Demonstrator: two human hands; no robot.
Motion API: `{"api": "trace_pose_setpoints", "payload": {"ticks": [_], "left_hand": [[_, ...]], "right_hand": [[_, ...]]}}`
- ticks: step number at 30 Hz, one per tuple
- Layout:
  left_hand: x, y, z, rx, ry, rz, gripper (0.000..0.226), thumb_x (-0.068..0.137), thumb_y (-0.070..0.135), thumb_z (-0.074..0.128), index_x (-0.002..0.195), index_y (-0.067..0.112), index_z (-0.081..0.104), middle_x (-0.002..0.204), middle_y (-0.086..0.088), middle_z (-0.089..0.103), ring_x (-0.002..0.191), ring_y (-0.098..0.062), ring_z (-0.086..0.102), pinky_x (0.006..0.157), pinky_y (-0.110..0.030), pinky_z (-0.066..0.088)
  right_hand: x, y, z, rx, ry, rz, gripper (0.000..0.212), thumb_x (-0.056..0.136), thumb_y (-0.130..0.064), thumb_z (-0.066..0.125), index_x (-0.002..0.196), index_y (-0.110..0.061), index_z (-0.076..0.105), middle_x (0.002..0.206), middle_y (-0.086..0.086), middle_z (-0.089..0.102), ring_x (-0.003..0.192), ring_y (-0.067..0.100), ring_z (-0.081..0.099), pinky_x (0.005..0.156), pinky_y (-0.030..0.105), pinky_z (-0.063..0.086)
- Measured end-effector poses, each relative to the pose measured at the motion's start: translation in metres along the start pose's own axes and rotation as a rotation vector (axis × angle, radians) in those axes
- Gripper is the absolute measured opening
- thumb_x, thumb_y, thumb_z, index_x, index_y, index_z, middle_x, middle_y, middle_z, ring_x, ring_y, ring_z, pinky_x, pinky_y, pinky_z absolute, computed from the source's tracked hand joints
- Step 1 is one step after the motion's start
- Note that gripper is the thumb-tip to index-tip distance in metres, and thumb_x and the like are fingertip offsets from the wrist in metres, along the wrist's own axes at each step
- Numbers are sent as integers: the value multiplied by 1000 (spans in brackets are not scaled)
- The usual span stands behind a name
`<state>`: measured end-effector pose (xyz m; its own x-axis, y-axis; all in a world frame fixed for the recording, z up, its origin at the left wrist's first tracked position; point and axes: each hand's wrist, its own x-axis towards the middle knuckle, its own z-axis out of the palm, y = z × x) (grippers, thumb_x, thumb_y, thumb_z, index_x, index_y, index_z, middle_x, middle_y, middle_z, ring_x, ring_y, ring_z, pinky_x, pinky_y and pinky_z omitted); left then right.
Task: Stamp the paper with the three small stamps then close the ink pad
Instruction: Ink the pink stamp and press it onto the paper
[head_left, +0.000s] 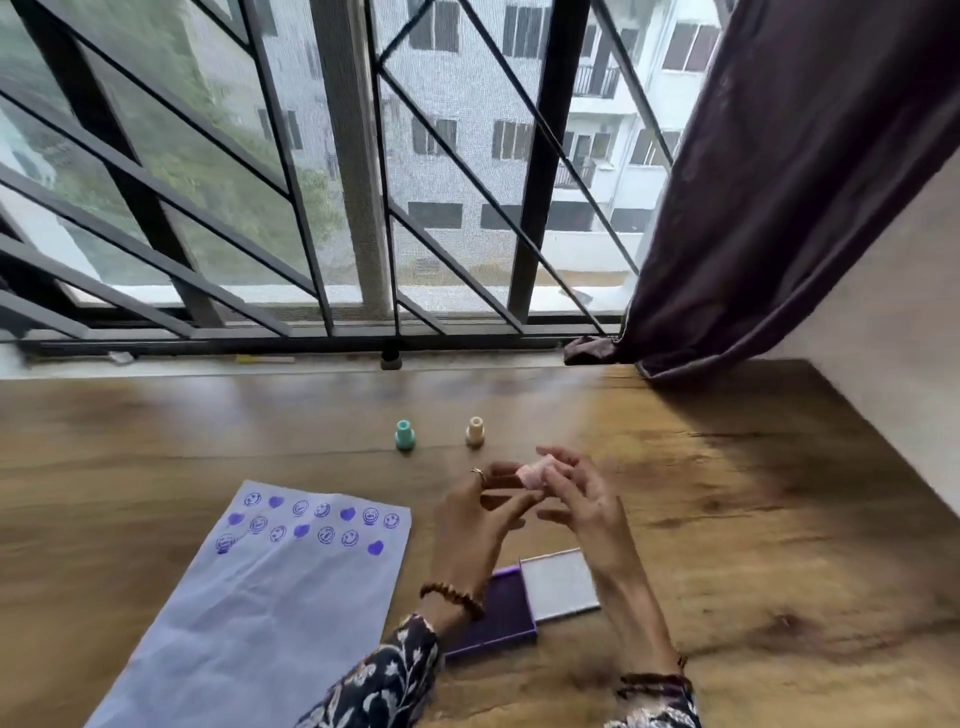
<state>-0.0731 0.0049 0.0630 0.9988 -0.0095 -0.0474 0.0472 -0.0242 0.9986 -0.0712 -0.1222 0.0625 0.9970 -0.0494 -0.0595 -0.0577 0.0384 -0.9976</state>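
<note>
Holding a small pink stamp (533, 475) between both hands above the worktop (727, 519), head view only. Right hand (582, 506) is curling thumb and fingertips round the stamp, so its grip is pinching the stamp; other fingers are spreading loosely. Left hand (475, 519) is reaching in from the left with fingertips at the stamp's near end; blur is making contact hard to confirm, but its grip is looking narrow and pinching the same stamp. Ring is showing on a left finger, beaded bracelet (453, 597) is sitting on the left wrist, patterned sleeves are covering both forearms.

Teal stamp (405, 434) and cream stamp (475, 431) are standing upright on the worktop beyond the hands, well apart from each other, both untouched. Paper (249, 613) is lying flat at left, its far end carrying rows of purple prints: smiley faces and hearts. Ink pad (506, 605) is lying open under the wrists, purple tray at left, lid (560, 584) swung out flat just beside it on the right.

Window grille (332, 171) is running along the far edge of the worktop, dark curtain (789, 182) is hanging at right with its hem touching the worktop corner.
</note>
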Motion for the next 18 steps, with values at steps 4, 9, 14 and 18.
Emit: {"api": "trace_pose_setpoints", "payload": {"ticks": [4, 9, 14, 18], "left_hand": [[-34, 4, -34, 201, -14, 127, 26, 67, 8, 77, 83, 29, 70, 73, 12, 75, 74, 0, 69, 69, -15, 54], [-65, -5, -63, 360, -36, 251, 25, 65, 4, 77, 86, 17, 72, 79, 10, 71, 72, 11, 63, 67, -6, 49], [-74, -28, -86, 358, -47, 231, 20, 62, 3, 79, 75, 14, 70, 76, 19, 66, 71, 18, 60, 67, -3, 47], [-76, -51, -97, 348, -76, 92, 21, 68, 8, 77, 86, 15, 69, 80, 4, 71, 71, 4, 64, 67, -7, 47]], "right_hand": [[-37, 10, 31, 128, 98, 59, 12, 89, -14, 53, 85, -20, 62, 77, -5, 71, 72, 7, 63, 64, 20, 50], [-73, 22, 66, 360, 257, 188, 23, 94, -17, 45, 81, -9, 62, 68, 3, 63, 56, 7, 53, 54, 15, 45], [-92, 22, 71, 830, 353, 439, 28, 95, -16, 43, 76, -4, 60, 47, 2, 60, 38, 7, 54, 38, 15, 47], [-103, 28, 70, 951, 358, 516, 19, 90, -11, 45, 81, 0, 58, 63, 11, 56, 39, 10, 55, 39, 16, 50]]}}
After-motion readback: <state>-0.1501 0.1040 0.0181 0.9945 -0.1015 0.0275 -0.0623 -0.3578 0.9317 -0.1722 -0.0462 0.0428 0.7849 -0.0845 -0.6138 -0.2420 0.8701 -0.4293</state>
